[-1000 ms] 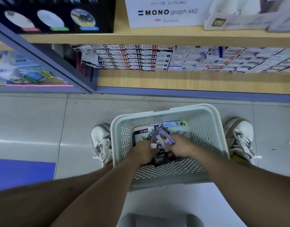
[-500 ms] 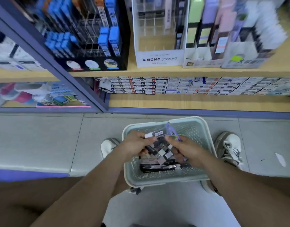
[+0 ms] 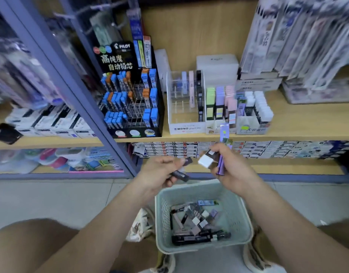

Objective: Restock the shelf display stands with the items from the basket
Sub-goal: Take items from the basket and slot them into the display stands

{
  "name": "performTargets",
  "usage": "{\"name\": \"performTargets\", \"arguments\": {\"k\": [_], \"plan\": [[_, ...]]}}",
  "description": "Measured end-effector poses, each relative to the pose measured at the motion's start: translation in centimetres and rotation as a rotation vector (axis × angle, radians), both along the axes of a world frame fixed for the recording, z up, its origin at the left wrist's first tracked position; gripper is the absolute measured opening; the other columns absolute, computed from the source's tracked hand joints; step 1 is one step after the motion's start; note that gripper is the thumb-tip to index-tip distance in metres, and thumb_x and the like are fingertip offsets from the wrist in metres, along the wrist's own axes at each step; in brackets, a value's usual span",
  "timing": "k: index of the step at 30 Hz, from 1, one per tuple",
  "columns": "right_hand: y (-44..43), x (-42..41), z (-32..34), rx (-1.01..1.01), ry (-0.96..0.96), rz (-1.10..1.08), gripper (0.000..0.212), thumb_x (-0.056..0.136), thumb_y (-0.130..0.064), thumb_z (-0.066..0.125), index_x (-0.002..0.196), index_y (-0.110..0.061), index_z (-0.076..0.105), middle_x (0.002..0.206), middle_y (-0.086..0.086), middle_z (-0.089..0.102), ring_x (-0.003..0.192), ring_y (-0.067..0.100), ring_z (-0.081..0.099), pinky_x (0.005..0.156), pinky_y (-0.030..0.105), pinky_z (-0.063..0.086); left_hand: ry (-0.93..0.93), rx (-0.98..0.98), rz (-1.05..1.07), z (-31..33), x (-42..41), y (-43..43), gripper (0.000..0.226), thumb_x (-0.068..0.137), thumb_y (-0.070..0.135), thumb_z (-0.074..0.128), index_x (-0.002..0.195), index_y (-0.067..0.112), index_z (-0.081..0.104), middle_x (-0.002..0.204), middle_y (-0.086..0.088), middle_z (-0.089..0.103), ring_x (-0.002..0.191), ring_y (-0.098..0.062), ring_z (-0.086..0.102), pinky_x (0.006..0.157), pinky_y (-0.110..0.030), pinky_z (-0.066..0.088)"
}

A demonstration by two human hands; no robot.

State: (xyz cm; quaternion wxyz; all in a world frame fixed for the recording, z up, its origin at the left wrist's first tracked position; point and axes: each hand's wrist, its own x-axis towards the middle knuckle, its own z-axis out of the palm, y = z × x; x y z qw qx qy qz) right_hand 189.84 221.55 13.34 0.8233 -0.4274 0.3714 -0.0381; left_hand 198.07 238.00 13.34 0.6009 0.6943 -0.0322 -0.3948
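Both hands lifted out of basket (image 3: 201,198) since last frame. Left hand (image 3: 160,172) pinches dark cases (image 3: 180,174); right hand (image 3: 230,170) grips purple packs (image 3: 222,154). Basket lower centre, many items left. Stands (image 3: 186,107) mid-frame have empty slots: early stage.

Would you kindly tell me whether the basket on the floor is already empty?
No, a heap of small packs lies in the bottom of the basket.
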Motion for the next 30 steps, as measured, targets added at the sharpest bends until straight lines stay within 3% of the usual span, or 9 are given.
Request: {"name": "performTargets", "arguments": {"k": [4, 8, 11, 15, 19, 23, 25, 27, 30], "plan": [[-0.6, 1.2, 5.1, -0.146, -0.057, 0.136, 0.007, 0.086, -0.020, 0.066, 0.082, -0.015, 0.068, 0.070, 0.006, 0.063, 0.056, 0.018, 0.054, 0.046, 0.020, 0.037, -0.106, -0.123, 0.108, 4.8, 1.4, -2.5, 0.018, 0.087, 0.023, 0.066, 0.088, 0.005, 0.069, 0.065, -0.005, 0.058, 0.041, -0.008, 0.045, 0.038, -0.016, 0.039], [-1.4, 2.4, 9.1, -0.224, -0.102, 0.234, 0.019, 0.090, -0.033, 0.064, 0.088, -0.015, 0.068, 0.059, 0.004, 0.060, 0.053, 0.020, 0.063, 0.047, 0.022, 0.046, -0.289, -0.217, 0.182, 8.0, 2.7, -5.6, 0.015, 0.090, 0.020, 0.064, 0.088, 0.007, 0.069, 0.061, -0.004, 0.059, 0.043, -0.009, 0.050, 0.041, -0.018, 0.044], [-2.2, 3.3, 10.5, -0.181, -0.151, 0.231, 0.018, 0.093, -0.031, 0.062, 0.096, -0.014, 0.068, 0.074, 0.007, 0.072, 0.063, 0.026, 0.072, 0.046, 0.023, 0.052, -0.425, -0.270, 0.191, 9.1, 3.5, -7.8, 0.010, 0.091, 0.019, 0.062, 0.089, 0.012, 0.070, 0.059, 0.001, 0.062, 0.043, -0.009, 0.052, 0.043, -0.020, 0.045], [-3.2, 4.6, 10.3, -0.217, -0.179, 0.195, 0.018, 0.092, -0.029, 0.064, 0.093, -0.011, 0.066, 0.082, 0.015, 0.071, 0.053, 0.019, 0.065, 0.045, 0.024, 0.049, -0.526, -0.286, 0.250, 9.0, 4.0, -9.7, 0.009, 0.091, 0.016, 0.062, 0.086, 0.016, 0.069, 0.062, 0.005, 0.064, 0.042, -0.007, 0.054, 0.041, -0.018, 0.042], [-3.8, 5.3, 9.7, -0.246, -0.196, 0.201, 0.020, 0.093, -0.024, 0.064, 0.099, -0.005, 0.065, 0.080, 0.020, 0.068, 0.052, 0.022, 0.059, 0.047, 0.026, 0.049, -0.591, -0.233, 0.270, 7.7, 4.1, -10.9, 0.007, 0.091, 0.021, 0.062, 0.087, 0.021, 0.068, 0.085, -0.002, 0.069, 0.064, -0.017, 0.064, 0.056, -0.028, 0.053], [-4.2, 5.4, 10.0, -0.262, -0.227, 0.219, 0.026, 0.094, -0.020, 0.063, 0.112, -0.002, 0.064, 0.084, 0.016, 0.073, 0.062, 0.027, 0.068, 0.053, 0.030, 0.055, -0.659, -0.199, 0.289, 7.7, 4.0, -11.3, 0.005, 0.091, 0.026, 0.061, 0.089, 0.025, 0.065, 0.088, 0.007, 0.067, 0.085, -0.016, 0.065, 0.078, -0.039, 0.056], [-4.3, 5.4, 10.2, -0.254, -0.247, 0.232, 0.033, 0.092, -0.018, 0.065, 0.117, 0.002, 0.059, 0.083, 0.017, 0.071, 0.060, 0.027, 0.067, 0.054, 0.031, 0.055, -0.666, -0.202, 0.289, 7.8, 4.2, -11.2, 0.005, 0.092, 0.027, 0.059, 0.089, 0.025, 0.063, 0.086, 0.005, 0.066, 0.082, -0.015, 0.064, 0.075, -0.037, 0.055], [-4.0, 5.4, 10.2, -0.257, -0.266, 0.244, 0.036, 0.091, -0.014, 0.066, 0.117, 0.009, 0.056, 0.077, 0.018, 0.065, 0.054, 0.026, 0.061, 0.053, 0.031, 0.054, -0.637, -0.209, 0.275, 8.1, 4.1, -11.0, 0.008, 0.094, 0.030, 0.056, 0.087, 0.026, 0.058, 0.082, 0.002, 0.063, 0.074, -0.020, 0.062, 0.062, -0.039, 0.053], [-3.8, 5.5, 10.0, -0.279, -0.256, 0.252, 0.019, 0.092, -0.012, 0.064, 0.104, 0.003, 0.061, 0.072, 0.015, 0.065, 0.054, 0.024, 0.061, 0.054, 0.032, 0.056, -0.649, -0.208, 0.244, 8.5, 3.9, -10.8, 0.010, 0.096, 0.032, 0.052, 0.088, 0.026, 0.050, 0.081, -0.002, 0.056, 0.058, -0.015, 0.060, 0.042, -0.031, 0.049]]}}
